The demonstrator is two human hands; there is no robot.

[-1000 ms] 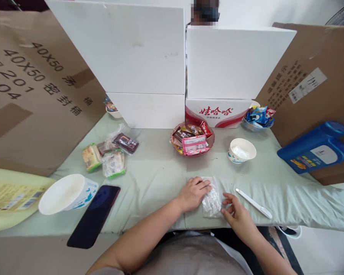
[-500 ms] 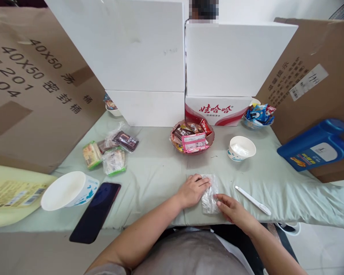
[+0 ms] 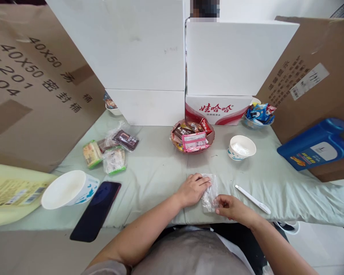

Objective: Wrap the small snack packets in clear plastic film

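Pinning a clear plastic bag (image 3: pixel 210 192) on the table (image 3: pixel 157 172).
Left hand (image 3: pixel 192 189) lies flat on it; right hand (image 3: pixel 228 206) pinches its edge.

Yellow bag (image 3: pixel 8 193) cut off leftward

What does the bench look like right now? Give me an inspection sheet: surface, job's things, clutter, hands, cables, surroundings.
Surface: pale green cloth, wrinkled, over the table.
Job's things: clear plastic bag lying flat near the front edge.
Clutter: red bowl of snacks, small white bowl, large white bowl tipped on its side, phone, white pen, wrapped snacks, bowl of blue packets.
Hands: left hand pressing flat on the bag; right hand pinching its right edge with the fingers.
Cables: nothing seen.
Surroundings: white foam boxes, cardboard panels, blue jug.
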